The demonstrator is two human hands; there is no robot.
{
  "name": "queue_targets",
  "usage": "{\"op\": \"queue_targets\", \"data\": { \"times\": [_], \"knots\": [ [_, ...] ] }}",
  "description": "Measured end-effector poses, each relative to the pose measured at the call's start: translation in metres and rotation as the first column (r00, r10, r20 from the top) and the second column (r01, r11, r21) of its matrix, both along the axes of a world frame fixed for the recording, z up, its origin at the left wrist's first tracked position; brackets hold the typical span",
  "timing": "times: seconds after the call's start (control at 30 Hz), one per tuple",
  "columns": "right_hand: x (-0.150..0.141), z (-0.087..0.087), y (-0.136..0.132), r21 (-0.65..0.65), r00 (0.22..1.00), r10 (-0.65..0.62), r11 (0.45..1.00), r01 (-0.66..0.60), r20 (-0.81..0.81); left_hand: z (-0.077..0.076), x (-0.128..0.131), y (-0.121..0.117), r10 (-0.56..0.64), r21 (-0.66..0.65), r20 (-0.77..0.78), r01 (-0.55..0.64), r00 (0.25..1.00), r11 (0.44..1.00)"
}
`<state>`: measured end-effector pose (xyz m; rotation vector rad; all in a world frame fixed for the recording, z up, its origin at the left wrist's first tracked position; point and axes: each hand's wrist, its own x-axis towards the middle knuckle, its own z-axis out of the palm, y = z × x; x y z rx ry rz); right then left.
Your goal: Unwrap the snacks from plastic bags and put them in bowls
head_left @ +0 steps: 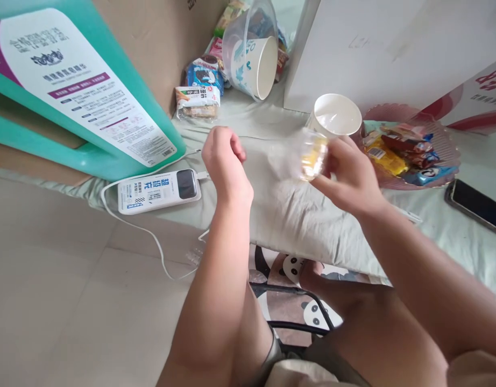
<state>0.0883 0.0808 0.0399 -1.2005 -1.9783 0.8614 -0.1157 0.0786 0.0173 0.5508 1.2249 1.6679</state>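
My right hand (351, 174) is closed on a clear plastic snack packet (312, 156) with something yellow inside, smeared by motion. Just behind that hand stands a white paper cup (332, 115), upright, with its opening showing. To the left, my left hand (226, 161) is bent at the wrist with curled fingers. Whatever it may hold is hidden by the hand. Nearest to it lies a white power bank (157, 191) with a dark display and a cable plugged into its end.
A green jug (130, 80) stands at left. Behind are wrapped snacks (197, 102) and a tilted paper cup (266, 70) within a clear plastic tub (234, 51). A pink tray (450, 156) holds snacks. A phone (477, 207) lies right. A white box (377, 54) stands behind.
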Motion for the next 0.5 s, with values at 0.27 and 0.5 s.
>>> {"op": "queue_targets", "data": {
  "times": [0.27, 0.5],
  "knots": [
    [0.069, -0.04, -0.066, -0.608, 0.612, -0.458, 0.792, -0.048, -0.645, -0.001, 0.077, -0.019, -0.66, -0.055, -0.044, 0.657, 0.75, 0.752],
    [0.093, -0.048, -0.053, -0.63, 0.513, -0.5, 0.769, -0.107, -0.698, -0.019, 0.118, -0.029, -0.867, -0.039, 0.261, 0.902, 0.426, 0.431]
  ]
}}
